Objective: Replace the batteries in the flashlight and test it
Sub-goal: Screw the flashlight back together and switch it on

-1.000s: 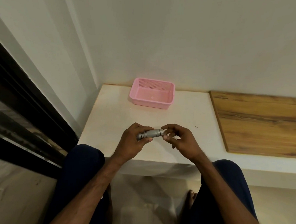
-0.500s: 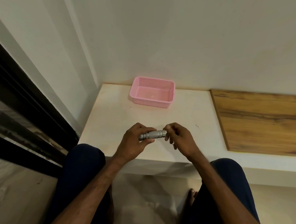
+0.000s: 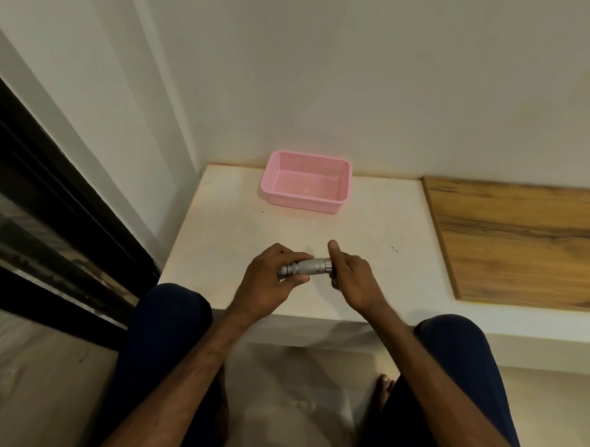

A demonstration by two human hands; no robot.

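White ledge point(image 3: 239, 220): flashlight point(image 3: 306, 267) btwn left hand point(image 3: 270, 282) & right hand point(image 3: 354, 281).

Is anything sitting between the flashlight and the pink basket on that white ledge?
Nothing visible. The flashlight is held in both hands, the left hand around its body and the right hand at its end, and the stretch of white ledge up to the pink basket is bare apart from a few small specks.
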